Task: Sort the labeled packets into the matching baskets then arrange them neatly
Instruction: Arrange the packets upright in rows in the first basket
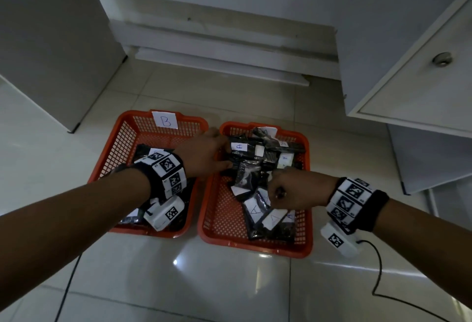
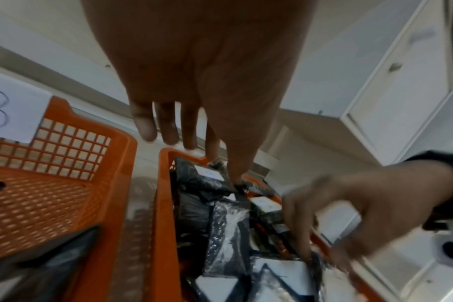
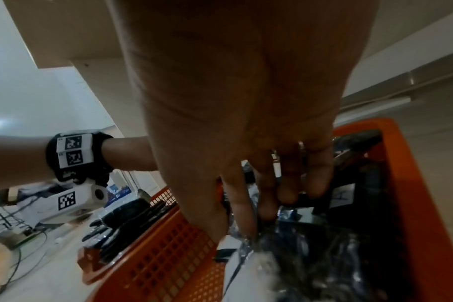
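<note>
Two orange baskets stand side by side on the floor. The left basket (image 1: 120,127) carries a paper label B (image 1: 164,120) and holds a few dark packets, mostly hidden under my left wrist. The right basket (image 1: 255,244) holds a loose pile of several black packets with white A labels. My left hand (image 1: 226,154) reaches across its left rim and pinches the end of an A packet (image 1: 242,152) between thumb and index finger (image 2: 212,147). My right hand (image 1: 274,189) is curled over the middle of the pile and pinches the plastic edge of another packet (image 3: 248,243).
A white cabinet with a round knob (image 1: 441,58) hangs over the right side. Another cabinet side (image 1: 51,53) stands at the left, and a low plinth step (image 1: 219,66) runs behind the baskets. A black cable (image 1: 378,270) trails over the glossy tiles at the right.
</note>
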Available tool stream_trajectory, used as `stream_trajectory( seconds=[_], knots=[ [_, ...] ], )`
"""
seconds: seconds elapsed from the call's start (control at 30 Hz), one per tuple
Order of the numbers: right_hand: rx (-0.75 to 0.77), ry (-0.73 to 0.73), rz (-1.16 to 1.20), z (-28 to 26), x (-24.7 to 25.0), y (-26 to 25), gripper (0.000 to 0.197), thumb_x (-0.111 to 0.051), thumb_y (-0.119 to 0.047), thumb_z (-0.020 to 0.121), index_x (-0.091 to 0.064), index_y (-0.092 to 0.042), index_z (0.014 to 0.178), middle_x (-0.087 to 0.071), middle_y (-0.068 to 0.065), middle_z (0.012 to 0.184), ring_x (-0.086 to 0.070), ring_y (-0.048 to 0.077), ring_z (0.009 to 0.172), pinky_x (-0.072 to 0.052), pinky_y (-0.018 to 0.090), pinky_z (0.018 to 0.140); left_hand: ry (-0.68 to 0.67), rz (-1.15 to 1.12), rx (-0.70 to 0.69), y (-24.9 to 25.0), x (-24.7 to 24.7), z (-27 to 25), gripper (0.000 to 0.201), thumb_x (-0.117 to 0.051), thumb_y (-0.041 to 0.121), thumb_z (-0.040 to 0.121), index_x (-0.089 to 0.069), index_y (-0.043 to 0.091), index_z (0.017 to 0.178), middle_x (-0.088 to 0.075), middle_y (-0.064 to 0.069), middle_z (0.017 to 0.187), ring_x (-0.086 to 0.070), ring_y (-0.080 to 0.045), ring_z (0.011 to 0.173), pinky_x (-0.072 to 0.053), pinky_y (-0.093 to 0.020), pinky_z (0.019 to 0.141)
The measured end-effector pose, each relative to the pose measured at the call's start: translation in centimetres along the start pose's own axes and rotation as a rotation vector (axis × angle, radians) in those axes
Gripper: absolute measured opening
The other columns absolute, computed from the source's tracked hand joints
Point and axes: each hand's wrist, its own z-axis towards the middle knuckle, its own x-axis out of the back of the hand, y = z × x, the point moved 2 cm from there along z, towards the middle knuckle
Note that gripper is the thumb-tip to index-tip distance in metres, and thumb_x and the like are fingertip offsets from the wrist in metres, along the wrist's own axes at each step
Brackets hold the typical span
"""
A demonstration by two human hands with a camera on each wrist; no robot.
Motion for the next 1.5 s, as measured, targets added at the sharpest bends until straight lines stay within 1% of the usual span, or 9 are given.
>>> stream_trajectory(
  seconds=[0.13,0.2,0.4,0.6,0.9,1.03,1.2,1.4,1.5],
  knots=[
    [-0.042,0.491,-0.1,2.0,2.3,1.0,0.009,-0.067,-0.029,0.095,-0.066,-0.025,0.103,-0.058,-0.007,0.111,-0.055,0.011,0.101,-0.052,0.03,0.084,0.082,0.128,0.081,0.9,-0.3,3.0,0.084,-0.068,0.074,0.074,-0.044,0.031,0.142,-0.044,-0.006,0.14,-0.043,-0.032,0.124,-0.045,-0.05,0.102],
    [-0.115,0.587,-0.266,4.1,3.3,2.1,0.033,-0.069,-0.028,0.092,-0.063,-0.02,0.123,-0.054,0.001,0.124,-0.05,0.022,0.113,-0.045,0.032,0.086,0.043,0.169,0.064,1.6,-0.9,4.2,0.087,-0.067,0.075,0.075,-0.04,0.037,0.148,-0.04,-0.006,0.144,-0.041,-0.035,0.125,-0.044,-0.052,0.102],
    [-0.195,0.371,-0.462,8.2,4.2,3.5,0.073,-0.064,-0.071,0.079,-0.058,-0.028,0.138,-0.043,0.004,0.127,-0.041,0.027,0.117,-0.044,0.043,0.094,-0.003,0.225,0.049,1.6,-3.3,4.5,0.069,-0.069,0.056,0.083,-0.044,0.033,0.142,-0.042,-0.01,0.142,-0.043,-0.038,0.121,-0.045,-0.049,0.096],
    [-0.216,0.35,-0.495,9.1,2.8,4.0,0.089,-0.073,-0.07,0.067,-0.057,-0.018,0.138,-0.045,0.01,0.138,-0.043,0.032,0.123,-0.043,0.048,0.1,0.145,-0.073,0.027,-0.8,-3.4,4.0,0.074,-0.081,0.048,0.073,-0.047,0.024,0.134,-0.053,-0.007,0.127,-0.058,-0.032,0.103,-0.054,-0.045,0.083],
    [-0.178,0.416,-0.476,8.8,2.6,3.5,0.071,-0.069,-0.068,0.07,-0.066,-0.016,0.119,-0.053,0.003,0.121,-0.045,0.026,0.115,-0.041,0.042,0.093,0.281,-0.413,0.217,-2.0,-3.1,4.5,0.05,-0.077,0.028,0.082,-0.054,0.017,0.125,-0.064,-0.006,0.116,-0.062,-0.02,0.096,-0.044,-0.029,0.073],
    [-0.196,0.421,-0.362,8.5,2.8,3.6,0.071,-0.074,-0.07,0.062,-0.058,-0.02,0.111,-0.047,-0.001,0.116,-0.042,0.022,0.11,-0.033,0.037,0.084,0.293,-0.411,0.219,-2.0,-3.3,4.6,0.048,-0.076,0.03,0.082,-0.055,0.017,0.123,-0.066,-0.006,0.113,-0.064,-0.022,0.096,-0.048,-0.03,0.073],
    [-0.203,0.465,-0.194,7.2,2.8,3.6,0.07,-0.07,-0.074,0.057,-0.049,-0.028,0.106,-0.048,-0.008,0.11,-0.039,0.016,0.103,-0.044,0.04,0.083,0.298,-0.447,0.215,-2.0,-3.3,4.6,0.053,-0.076,0.028,0.082,-0.053,0.016,0.129,-0.066,-0.007,0.117,-0.064,-0.023,0.099,-0.056,-0.037,0.079],
    [-0.2,0.534,0.049,5.4,2.9,3.5,0.053,-0.081,-0.065,0.068,-0.054,-0.037,0.103,-0.055,-0.013,0.114,-0.046,0.015,0.108,-0.044,0.037,0.085,0.262,-0.424,0.204,-2.1,-3.3,4.7,0.048,-0.071,0.03,0.084,-0.057,0.015,0.127,-0.065,-0.007,0.111,-0.065,-0.024,0.098,-0.051,-0.032,0.077],
    [-0.229,0.577,0.059,4.3,3.0,3.2,0.055,-0.079,-0.066,0.067,-0.056,-0.035,0.106,-0.051,-0.008,0.112,-0.046,0.017,0.106,-0.043,0.037,0.086,0.172,-0.343,0.187,-1.9,-3.4,4.8,0.053,-0.069,0.035,0.091,-0.054,0.02,0.139,-0.062,-0.009,0.115,-0.063,-0.026,0.104,-0.046,-0.029,0.081]
  ],
)
